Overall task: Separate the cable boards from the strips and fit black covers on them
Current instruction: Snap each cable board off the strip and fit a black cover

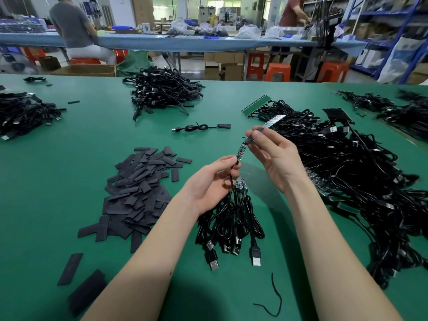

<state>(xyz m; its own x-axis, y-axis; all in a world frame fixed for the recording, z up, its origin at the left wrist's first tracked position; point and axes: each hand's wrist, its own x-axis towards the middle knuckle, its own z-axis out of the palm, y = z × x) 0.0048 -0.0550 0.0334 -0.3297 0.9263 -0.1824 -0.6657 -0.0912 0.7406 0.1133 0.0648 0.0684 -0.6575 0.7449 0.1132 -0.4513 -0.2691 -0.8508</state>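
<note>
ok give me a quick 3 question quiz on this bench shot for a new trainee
1. True or false: the black cover is already fully over the small board.
2. Which hand pinches the cable just below the board?
A. left hand
B. right hand
3. Fill in: the pile of loose covers lies on the green table to the person's ____.

Key: 1 false, it sits at the board's tip. 2 A. 3 left.
</note>
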